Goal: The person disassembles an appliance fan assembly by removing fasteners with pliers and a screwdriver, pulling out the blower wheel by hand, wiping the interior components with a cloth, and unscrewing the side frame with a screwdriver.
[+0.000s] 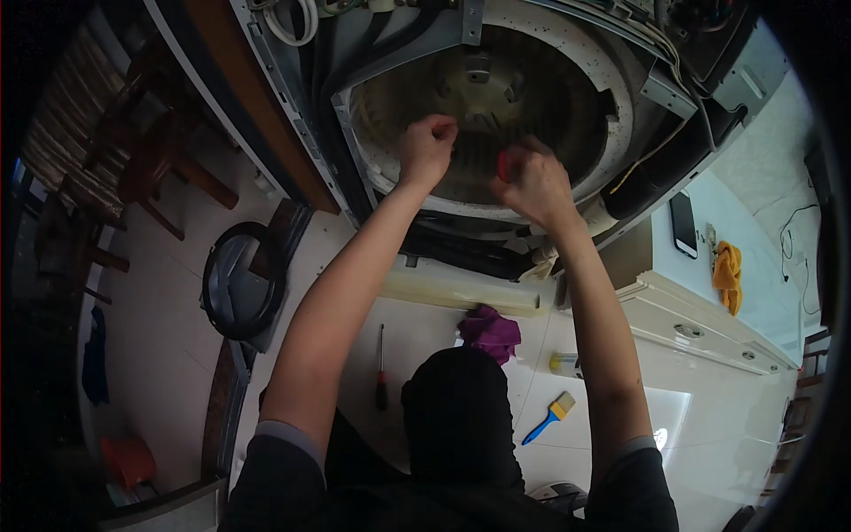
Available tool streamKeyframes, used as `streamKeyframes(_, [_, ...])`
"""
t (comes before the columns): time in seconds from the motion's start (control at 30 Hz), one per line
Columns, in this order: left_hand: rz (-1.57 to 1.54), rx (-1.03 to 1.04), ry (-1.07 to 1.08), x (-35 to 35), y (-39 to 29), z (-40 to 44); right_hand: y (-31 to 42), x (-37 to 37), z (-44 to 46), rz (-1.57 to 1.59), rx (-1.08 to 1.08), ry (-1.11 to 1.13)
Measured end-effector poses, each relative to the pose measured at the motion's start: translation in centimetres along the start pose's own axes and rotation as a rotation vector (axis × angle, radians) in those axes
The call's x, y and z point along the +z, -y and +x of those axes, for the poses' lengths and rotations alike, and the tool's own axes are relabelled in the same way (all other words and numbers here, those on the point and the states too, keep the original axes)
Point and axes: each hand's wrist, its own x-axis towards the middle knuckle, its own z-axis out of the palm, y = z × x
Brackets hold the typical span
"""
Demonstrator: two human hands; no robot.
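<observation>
Both hands are raised in front of an opened appliance, over a round white housing (615, 84) with dark specks on its rim. Inside it sits a dull, ribbed wheel (532, 80) with a metal hub (477, 69). My left hand (429, 151) is in front of the wheel's lower left, its fingers curled into a pinch; what they hold, if anything, is hidden. In my right hand (539, 184), at the lower right of the opening, is a small red object (503, 166), mostly covered by the fingers, so its kind cannot be made out.
On the floor are a screwdriver (381, 368), purple cloth (490, 334), blue-handled paintbrush (551, 417) and black ring-shaped part (244, 279). A phone (683, 224) and orange cloth (728, 277) lie on the white cabinet to the right. Wooden stool (164, 173) stands left. Loose wires (651, 160) run along the appliance.
</observation>
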Motion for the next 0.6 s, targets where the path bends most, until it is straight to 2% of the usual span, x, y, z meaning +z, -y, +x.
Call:
streamKeyframes(0.07, [-0.221,-0.258,0.057,0.5,-1.5,-0.3,-0.3,-0.2,0.4,-0.034,0.005,0.039])
streamKeyframes(0.27, [-0.375,-0.299,-0.033,1.7,-2.9,-1.0,-1.9,-0.3,0.4,-0.154,-0.186,0.029])
streamKeyframes(0.4, [-0.455,-0.327,-0.12,2.1,-3.7,-1.4,-2.5,-0.9,0.5,-0.17,-0.197,0.104])
streamKeyframes(0.47, [-0.567,-0.339,-0.102,2.1,-3.5,-1.3,-2.7,-1.1,0.4,-0.113,-0.247,0.016])
streamKeyframes(0.6, [-0.687,-0.36,-0.164,2.6,-3.0,-1.1,-2.6,0.5,0.4,0.07,-0.108,-0.13])
